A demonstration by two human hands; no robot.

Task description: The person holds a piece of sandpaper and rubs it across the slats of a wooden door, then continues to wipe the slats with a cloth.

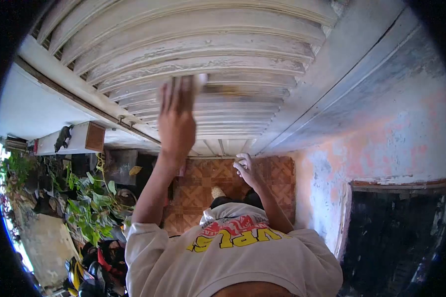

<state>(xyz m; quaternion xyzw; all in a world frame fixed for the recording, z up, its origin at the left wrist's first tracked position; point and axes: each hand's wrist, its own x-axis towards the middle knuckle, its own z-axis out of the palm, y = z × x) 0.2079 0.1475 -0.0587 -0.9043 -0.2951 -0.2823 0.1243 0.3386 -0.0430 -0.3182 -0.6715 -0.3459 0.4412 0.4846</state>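
Observation:
My left hand is raised against the louvered slats of a white wooden shutter or door, its fingers bent and smeared by motion. At its fingertips is a small pale thing, too blurred to name, pressed close to the slats. A yellowish-brown streak shows on the slats just right of that hand. Lower down, my right hand hangs in front of my body with its fingers loosely curved and apart. Nothing shows in it, and whitish dust seems to coat the fingers.
Brown patterned floor tiles lie below. A peeling wall rises on the right, beside a dark opening. Leafy plants and a motorbike stand at left. A dark animal-like shape lies on a white ledge.

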